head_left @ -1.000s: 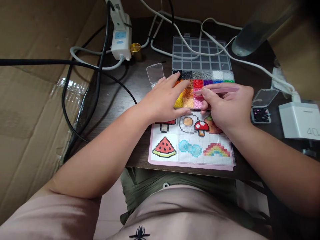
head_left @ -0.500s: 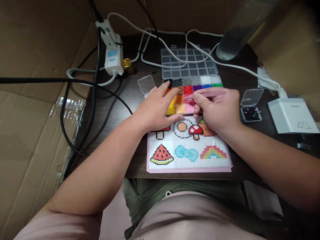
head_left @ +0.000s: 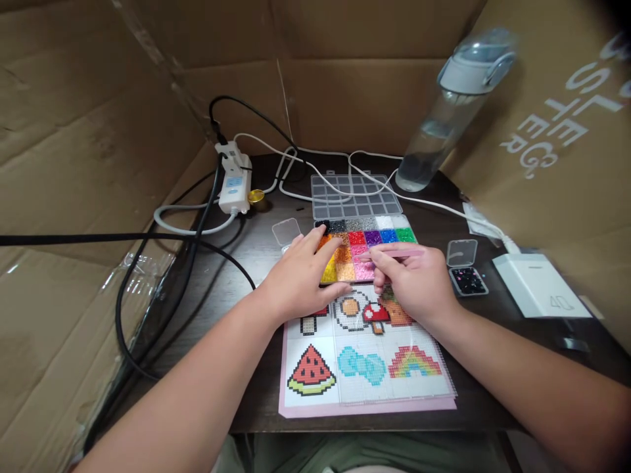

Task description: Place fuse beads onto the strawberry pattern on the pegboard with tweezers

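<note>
My left hand lies flat with fingers stretched over the left side of a bead organizer box filled with coloured beads. My right hand is closed in a pinch on pink tweezers, whose tip points left over the pink bead compartment. In front of both hands lies a clear pegboard on a pink pattern sheet showing a watermelon, a blue bow, a rainbow, a fried egg and a mushroom.
The box's open clear lid lies behind it. A power strip with cables sits at back left, a water bottle at back right. A small case of dark beads and a white charger are on the right. Cardboard walls surround the table.
The camera has tilted upward, so everything sits lower in the picture. Both hands keep their places over the bead box, the right one still pinching the tweezers.
</note>
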Available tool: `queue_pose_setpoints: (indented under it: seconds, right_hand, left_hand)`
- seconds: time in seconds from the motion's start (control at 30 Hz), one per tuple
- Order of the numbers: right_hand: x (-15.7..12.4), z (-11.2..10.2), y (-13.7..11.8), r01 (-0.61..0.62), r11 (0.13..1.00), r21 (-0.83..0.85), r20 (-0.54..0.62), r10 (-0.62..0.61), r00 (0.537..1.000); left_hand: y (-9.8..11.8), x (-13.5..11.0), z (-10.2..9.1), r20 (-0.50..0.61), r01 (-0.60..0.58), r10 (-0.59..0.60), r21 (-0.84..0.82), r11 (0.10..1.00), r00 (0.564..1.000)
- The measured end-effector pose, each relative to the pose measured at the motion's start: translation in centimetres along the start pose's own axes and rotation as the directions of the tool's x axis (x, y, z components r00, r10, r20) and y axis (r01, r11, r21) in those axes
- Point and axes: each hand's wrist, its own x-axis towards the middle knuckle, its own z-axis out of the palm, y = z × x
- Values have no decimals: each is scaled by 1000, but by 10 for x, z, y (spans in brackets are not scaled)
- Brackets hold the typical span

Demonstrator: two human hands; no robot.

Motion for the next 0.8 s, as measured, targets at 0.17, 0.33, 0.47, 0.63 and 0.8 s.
queue_pose_setpoints:
  seconds: [0.17,0.33,0.47,0.63,0.8]
  right_hand:
    - [-1,-1,-1,-10,1000,-22,-12,9,1000]
    - [0,0,-2,-3,999,-46,-23,2,1000]
    - [2,3,-2,-18,1000,-20,-34,17,999]
    - [3,7,1,-58,998,12,-17,58,998]
    - [3,8,3,-71,997,28,-7,72,997]
  left_hand:
    - [-1,0,1,-9,3,-3,-1,1000,1000]
    - [-2,0,1,-6,-1,1,4,1000,1000]
    - [-1,0,1,-5,-2,2,13,1000,1000]
    - [-1,0,1,3,9,-9,-2,1000,1000]
    - [0,1,0,5,0,0,5,1000,1000]
